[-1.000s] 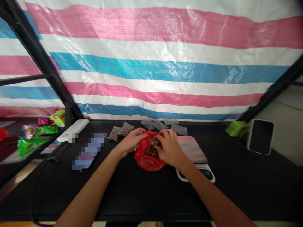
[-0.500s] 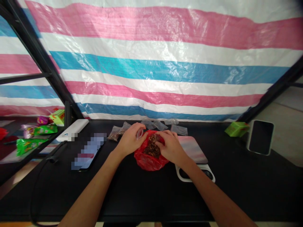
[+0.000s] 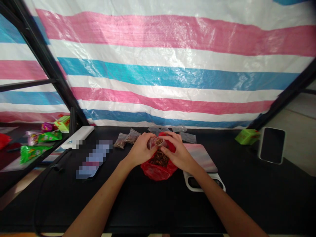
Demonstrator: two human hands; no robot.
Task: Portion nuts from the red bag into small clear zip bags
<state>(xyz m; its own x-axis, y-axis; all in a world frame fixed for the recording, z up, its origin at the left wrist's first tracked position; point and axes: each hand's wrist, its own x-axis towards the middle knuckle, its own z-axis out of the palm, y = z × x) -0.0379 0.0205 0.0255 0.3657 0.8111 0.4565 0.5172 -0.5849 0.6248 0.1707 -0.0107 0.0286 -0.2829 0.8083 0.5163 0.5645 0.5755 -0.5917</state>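
1. Left hand (image 3: pixel 139 151) and right hand (image 3: pixel 179 154) closed, pinching small clear bag (image 3: pixel 155 143) between them; some contents show brown.
2. Red bag (image 3: pixel 154 172) directly beneath my hands, open, holding brown pieces (image 3: pixel 159 158).
3. Filled clear bags (image 3: pixel 126 138) just beyond left hand.
4. Pink pad (image 3: pixel 200 157) just beside right hand.

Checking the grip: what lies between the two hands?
Head view: a small clear plastic bag of dark brown pieces sits between the left hand and right hand, over the red plastic bag.
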